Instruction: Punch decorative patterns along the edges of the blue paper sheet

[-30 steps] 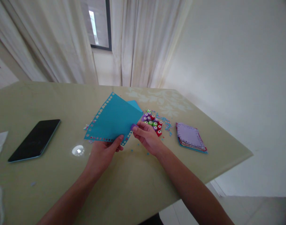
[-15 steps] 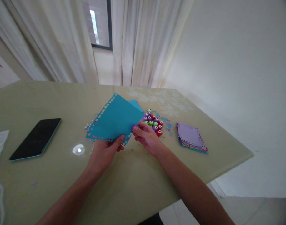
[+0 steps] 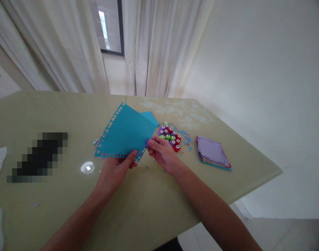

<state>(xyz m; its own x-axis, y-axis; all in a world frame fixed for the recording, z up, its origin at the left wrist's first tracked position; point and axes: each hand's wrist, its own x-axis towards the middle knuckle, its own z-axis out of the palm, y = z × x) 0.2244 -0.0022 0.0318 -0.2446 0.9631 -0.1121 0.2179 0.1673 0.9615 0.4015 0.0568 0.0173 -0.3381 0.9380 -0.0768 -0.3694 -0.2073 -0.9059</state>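
The squarish blue paper sheet with a punched border (image 3: 128, 130) was held above the pale green table (image 3: 138, 205), its near edge clamped in the left hand (image 3: 117, 169), seemingly for steadiness; the right hand (image 3: 163, 151) pinched a small purple plastic-looking punch (image 3: 147, 142) at the sheet's right edge, probably keeping the two aligned. One corner pointed away; no long axis stood out. Red, green and purple punches (image 3: 173, 138) lay beyond

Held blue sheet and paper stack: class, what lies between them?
The head view shows the right hand with a purple punch, the clustered punches and scattered paper bits between sheet and stack.
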